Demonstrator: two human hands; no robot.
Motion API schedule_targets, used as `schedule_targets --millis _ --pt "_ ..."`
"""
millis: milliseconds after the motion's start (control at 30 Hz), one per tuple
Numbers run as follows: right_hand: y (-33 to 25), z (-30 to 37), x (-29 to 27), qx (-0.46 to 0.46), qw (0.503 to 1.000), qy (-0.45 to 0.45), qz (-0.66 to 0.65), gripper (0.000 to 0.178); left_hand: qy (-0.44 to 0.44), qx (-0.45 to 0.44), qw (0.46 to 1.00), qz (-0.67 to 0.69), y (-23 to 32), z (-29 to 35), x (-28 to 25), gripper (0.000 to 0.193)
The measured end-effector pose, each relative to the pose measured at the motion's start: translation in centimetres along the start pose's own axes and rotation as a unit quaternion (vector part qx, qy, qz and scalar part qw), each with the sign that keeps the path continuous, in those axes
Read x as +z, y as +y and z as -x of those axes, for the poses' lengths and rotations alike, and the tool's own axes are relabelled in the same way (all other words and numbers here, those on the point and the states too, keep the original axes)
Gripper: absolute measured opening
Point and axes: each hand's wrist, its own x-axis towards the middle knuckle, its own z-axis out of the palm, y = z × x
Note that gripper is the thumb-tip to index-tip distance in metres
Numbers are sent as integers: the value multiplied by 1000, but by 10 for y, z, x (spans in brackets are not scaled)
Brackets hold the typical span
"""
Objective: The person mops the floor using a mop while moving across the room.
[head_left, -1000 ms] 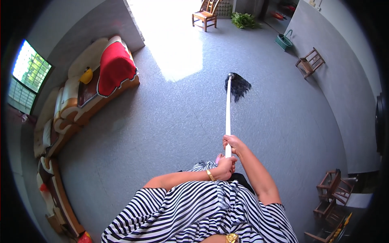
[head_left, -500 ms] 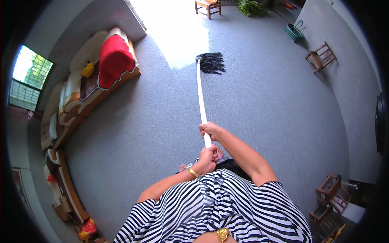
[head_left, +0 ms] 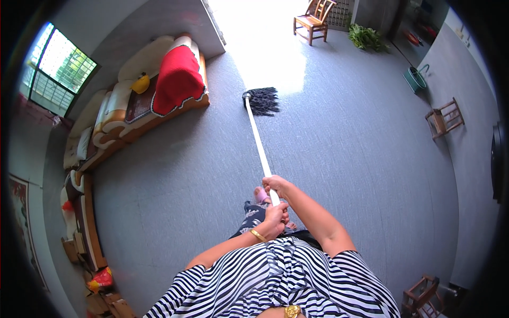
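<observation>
A mop (head_left: 258,139) with a long white handle reaches away from my body, its black string head (head_left: 263,101) spread flat on the grey floor (head_left: 344,138). Around the lower end of the handle, close to my waist, my left hand (head_left: 276,218) is closed. Just above it my right hand (head_left: 276,185) wraps the handle too, with a short length of white showing between the two. The mop head lies near the bright patch of light, its strings trailing to the right. Part of my feet shows beneath the handle.
To the left runs a long sofa with a red cloth (head_left: 179,82) and a yellow object (head_left: 140,84). Small wooden chairs stand at the far side (head_left: 313,22), the right (head_left: 444,119) and lower right (head_left: 422,295). A green basket (head_left: 415,79) and leafy greens (head_left: 366,38) lie far right.
The mop head has shifted left and nearer to me, so the handle slants more. Both hands keep their grip. The whole view has turned, and one foot has come forward.
</observation>
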Motion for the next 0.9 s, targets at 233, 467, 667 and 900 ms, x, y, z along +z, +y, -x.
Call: schedule_targets --millis 233,467,667,900 --pt "-64 -58 -9 13 1000 19 2 8 0 -31 999 -29 66 -44 32 11" --pt "-140 -110 18 30 998 55 -21 8 -30 -11 999 -3 156 -76 45 10" --pt "-177 -145 34 40 997 60 -41 9 -41 2 999 20 201 -102 43 10" --pt "-212 -172 47 56 996 63 -43 10 -64 7 997 44 244 -114 48 9"
